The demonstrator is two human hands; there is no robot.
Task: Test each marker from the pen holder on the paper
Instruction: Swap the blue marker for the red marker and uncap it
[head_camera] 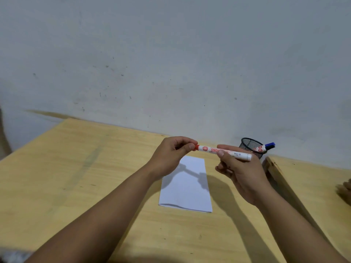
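I hold a white marker with red print (209, 149) level above the table. My right hand (241, 171) grips its barrel near the middle. My left hand (171, 154) pinches the red cap (196, 147) at the marker's left end. Below the hands lies a white sheet of paper (187, 186), with their shadow across it. A black mesh pen holder (250, 146) stands behind my right hand, with a blue-capped marker (269, 145) leaning out of it to the right.
The wooden table (76, 168) ends at a grey wall (171, 63). A second wooden surface (313, 179) adjoins on the right, with a dark gap between them. A dark object (344, 189) shows at the right edge.
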